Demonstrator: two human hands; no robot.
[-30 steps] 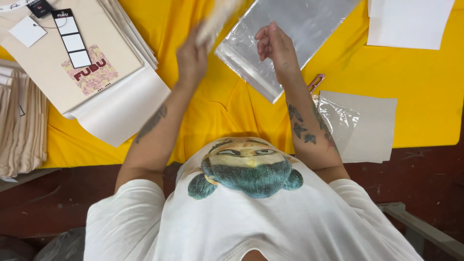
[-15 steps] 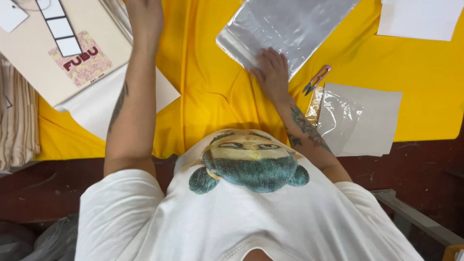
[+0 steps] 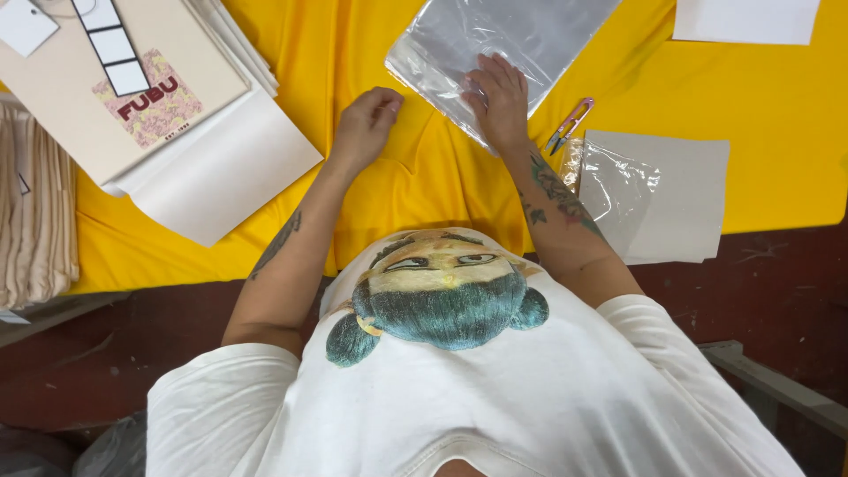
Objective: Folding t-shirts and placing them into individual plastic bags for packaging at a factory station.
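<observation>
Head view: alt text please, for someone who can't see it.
Seen from above, a person's right hand presses on a clear plastic bag on a yellow cloth, the left hand resting empty beside it. Small snips lie right; folded beige garments lie left.

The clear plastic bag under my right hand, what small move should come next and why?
Probably bring the left hand over to the clear plastic bag. The right hand lies flat on its near edge, pinning it to the yellow cloth, while the left hand rests empty on the cloth just beside it, not touching the bag.

A yellow cloth (image 3: 760, 141) covers the table; dark red floor (image 3: 777, 300) below.
</observation>
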